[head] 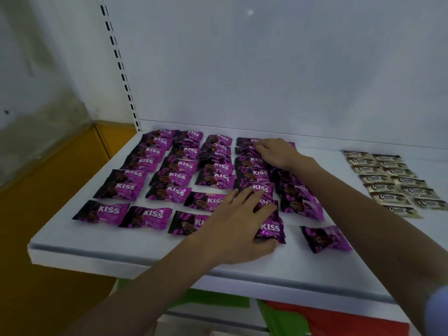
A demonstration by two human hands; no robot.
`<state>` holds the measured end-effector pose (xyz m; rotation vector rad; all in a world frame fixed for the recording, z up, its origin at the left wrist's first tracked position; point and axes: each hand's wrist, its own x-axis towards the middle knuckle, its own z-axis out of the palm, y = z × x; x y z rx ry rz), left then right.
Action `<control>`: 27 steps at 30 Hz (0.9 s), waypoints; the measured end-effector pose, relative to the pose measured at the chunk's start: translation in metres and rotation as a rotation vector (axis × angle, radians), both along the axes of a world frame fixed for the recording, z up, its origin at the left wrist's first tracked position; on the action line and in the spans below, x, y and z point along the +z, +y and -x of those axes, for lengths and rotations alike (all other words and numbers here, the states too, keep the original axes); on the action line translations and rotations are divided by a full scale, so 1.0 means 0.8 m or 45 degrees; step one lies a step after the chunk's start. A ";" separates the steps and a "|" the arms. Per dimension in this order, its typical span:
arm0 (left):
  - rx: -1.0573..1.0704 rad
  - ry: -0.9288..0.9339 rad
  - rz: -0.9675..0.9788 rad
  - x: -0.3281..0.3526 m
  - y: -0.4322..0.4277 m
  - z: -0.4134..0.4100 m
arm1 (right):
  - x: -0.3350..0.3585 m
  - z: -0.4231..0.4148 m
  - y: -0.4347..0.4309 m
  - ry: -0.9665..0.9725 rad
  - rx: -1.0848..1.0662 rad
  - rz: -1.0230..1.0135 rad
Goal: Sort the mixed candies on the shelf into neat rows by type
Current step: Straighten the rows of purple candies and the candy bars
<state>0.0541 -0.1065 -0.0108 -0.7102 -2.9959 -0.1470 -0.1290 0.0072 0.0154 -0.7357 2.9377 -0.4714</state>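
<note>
Purple Kiss candies point(178, 177) lie in several rows on the left and middle of the white shelf point(150, 248). Gold Choco candies point(388, 187) form two rows at the far right. My left hand point(238, 223) lies across the front of the fourth purple row, fingers stretched over the packets and thumb along the near edge of one Kiss packet point(272, 229). My right hand point(275, 152) rests on the back end of the same row, bent fingertips touching the packets. One purple candy point(324, 238) lies alone near the front, right of my left hand.
A white back panel rises behind the shelf, with a slotted upright point(118, 66) at its left. Bare shelf surface lies between the purple and gold groups. A yellow floor point(48, 190) shows at left, and green and red items point(315, 321) sit below the shelf.
</note>
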 end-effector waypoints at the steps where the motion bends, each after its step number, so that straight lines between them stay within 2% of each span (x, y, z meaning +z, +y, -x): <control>1: -0.010 0.016 -0.004 0.000 0.000 -0.001 | -0.001 0.000 -0.001 0.007 0.008 0.012; 7: -0.016 0.000 -0.039 -0.001 -0.007 -0.003 | 0.003 0.002 -0.009 0.194 0.164 0.128; 10: 0.003 0.004 -0.066 0.001 -0.007 -0.006 | -0.002 -0.003 -0.009 0.256 0.244 0.082; 12: -0.015 0.062 -0.096 0.002 -0.006 -0.010 | -0.006 -0.006 -0.007 0.279 0.246 0.081; 15: -0.043 0.250 -0.018 -0.004 -0.003 -0.014 | -0.008 -0.003 -0.005 0.305 0.186 0.144; 22: 0.010 0.324 -0.020 -0.015 0.001 -0.016 | -0.007 -0.006 -0.006 0.347 0.111 0.213; 27: 0.014 0.357 0.005 -0.018 0.000 -0.019 | -0.007 -0.026 0.010 0.374 0.244 0.147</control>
